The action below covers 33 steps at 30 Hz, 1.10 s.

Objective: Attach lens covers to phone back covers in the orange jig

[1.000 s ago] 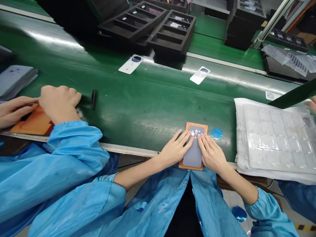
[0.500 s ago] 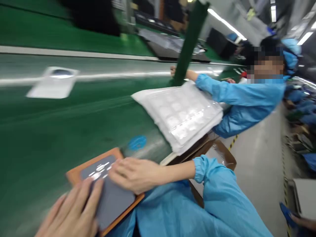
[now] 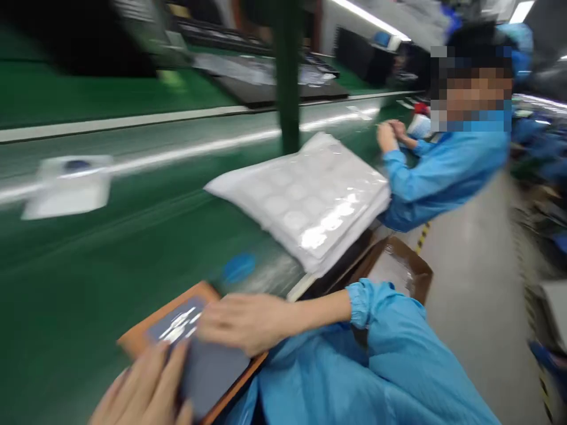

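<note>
A dark grey rounded panel [image 3: 212, 369] with shiny marks near its far end lies on an orange-brown board [image 3: 148, 321] at the near edge of the green bench. My left hand [image 3: 144, 389] rests over the panel's left side, its fingers stretched out and partly cut off by the frame's bottom. From the right, my right hand [image 3: 248, 323] lies on the panel with fingers laid along its surface; they are a little blurred. Neither hand visibly grips anything.
White padded plastic packs [image 3: 310, 195] lie stacked ahead on the bench, beside a green post [image 3: 287, 77]. A white sheet [image 3: 68, 192] is at left, a blue disc [image 3: 239, 267] nearer. An open carton [image 3: 423, 277] stands below; a co-worker [image 3: 447, 171] sits at right.
The camera view has swung, shifting the background. My hands stay on the panel with little movement. The co-worker's outstretched arm has drawn back, and both their hands are now together.
</note>
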Each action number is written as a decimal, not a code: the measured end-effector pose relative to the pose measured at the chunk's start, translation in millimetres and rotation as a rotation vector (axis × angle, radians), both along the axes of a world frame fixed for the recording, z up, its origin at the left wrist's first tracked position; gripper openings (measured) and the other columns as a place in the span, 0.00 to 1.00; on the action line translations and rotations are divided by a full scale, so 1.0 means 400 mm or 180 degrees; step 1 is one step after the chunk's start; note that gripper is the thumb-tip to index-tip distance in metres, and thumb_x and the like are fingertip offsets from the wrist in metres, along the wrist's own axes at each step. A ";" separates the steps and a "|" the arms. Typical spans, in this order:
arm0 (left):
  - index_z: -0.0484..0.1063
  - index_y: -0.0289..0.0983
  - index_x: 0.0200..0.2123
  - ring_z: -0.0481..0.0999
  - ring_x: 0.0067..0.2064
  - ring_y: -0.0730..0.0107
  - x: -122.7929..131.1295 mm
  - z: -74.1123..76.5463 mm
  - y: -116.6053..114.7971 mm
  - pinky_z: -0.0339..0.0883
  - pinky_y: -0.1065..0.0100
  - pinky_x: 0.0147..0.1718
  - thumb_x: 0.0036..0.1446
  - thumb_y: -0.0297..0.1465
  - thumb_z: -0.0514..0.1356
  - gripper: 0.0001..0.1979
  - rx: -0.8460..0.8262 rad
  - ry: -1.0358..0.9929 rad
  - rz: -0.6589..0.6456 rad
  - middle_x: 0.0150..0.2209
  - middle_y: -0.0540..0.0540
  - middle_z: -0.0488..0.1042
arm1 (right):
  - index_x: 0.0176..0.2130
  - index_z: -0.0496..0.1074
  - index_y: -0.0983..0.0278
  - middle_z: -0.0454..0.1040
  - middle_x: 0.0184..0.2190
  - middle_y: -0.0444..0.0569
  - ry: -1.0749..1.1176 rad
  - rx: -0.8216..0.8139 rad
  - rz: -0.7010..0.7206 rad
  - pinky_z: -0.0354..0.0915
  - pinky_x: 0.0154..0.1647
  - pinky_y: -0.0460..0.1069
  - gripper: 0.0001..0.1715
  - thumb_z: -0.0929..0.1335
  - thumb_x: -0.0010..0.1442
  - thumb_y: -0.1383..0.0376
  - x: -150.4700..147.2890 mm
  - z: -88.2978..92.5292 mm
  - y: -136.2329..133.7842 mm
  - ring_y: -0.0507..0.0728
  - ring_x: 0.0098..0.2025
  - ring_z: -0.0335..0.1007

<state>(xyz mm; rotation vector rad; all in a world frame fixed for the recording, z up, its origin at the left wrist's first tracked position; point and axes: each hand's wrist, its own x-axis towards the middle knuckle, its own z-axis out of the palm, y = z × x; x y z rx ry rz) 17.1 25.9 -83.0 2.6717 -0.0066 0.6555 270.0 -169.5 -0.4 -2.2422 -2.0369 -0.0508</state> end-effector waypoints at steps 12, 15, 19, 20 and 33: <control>0.71 0.34 0.52 0.82 0.49 0.60 0.084 0.176 -0.084 0.76 0.60 0.50 0.61 0.37 0.64 0.19 -0.2759 -0.1310 0.1868 0.49 0.36 0.79 | 0.56 0.72 0.63 0.81 0.45 0.56 0.5038 0.1613 0.0184 0.77 0.42 0.58 0.21 0.61 0.71 0.58 -0.120 -0.135 0.240 0.61 0.45 0.80; 0.75 0.35 0.40 0.81 0.37 0.68 0.134 0.226 -0.121 0.76 0.67 0.39 0.62 0.34 0.64 0.08 -0.2382 -0.1572 0.1899 0.36 0.44 0.80 | 0.59 0.68 0.61 0.80 0.46 0.57 0.5480 0.1453 0.0061 0.76 0.42 0.59 0.22 0.59 0.70 0.59 -0.107 -0.149 0.241 0.61 0.44 0.79; 0.75 0.36 0.38 0.80 0.36 0.69 0.168 0.256 -0.141 0.75 0.67 0.39 0.62 0.26 0.63 0.01 -0.1436 -0.1746 0.1790 0.34 0.46 0.80 | 0.60 0.63 0.60 0.77 0.42 0.57 0.5304 0.1147 0.0184 0.73 0.43 0.63 0.27 0.50 0.71 0.60 -0.088 -0.180 0.242 0.62 0.40 0.76; 0.75 0.36 0.39 0.80 0.38 0.68 0.173 0.257 -0.143 0.75 0.66 0.40 0.62 0.25 0.63 0.02 -0.1289 -0.1768 0.1719 0.36 0.45 0.81 | 0.61 0.62 0.61 0.76 0.41 0.57 0.5234 0.1083 0.0211 0.72 0.43 0.63 0.29 0.48 0.70 0.60 -0.084 -0.184 0.243 0.63 0.39 0.76; 0.73 0.37 0.40 0.79 0.39 0.66 0.190 0.240 -0.137 0.75 0.63 0.41 0.65 0.22 0.58 0.06 -0.0684 -0.1867 0.1980 0.37 0.44 0.79 | 0.67 0.53 0.62 0.72 0.38 0.58 0.4378 0.1194 0.0493 0.70 0.39 0.62 0.38 0.39 0.68 0.65 -0.088 -0.171 0.271 0.65 0.36 0.71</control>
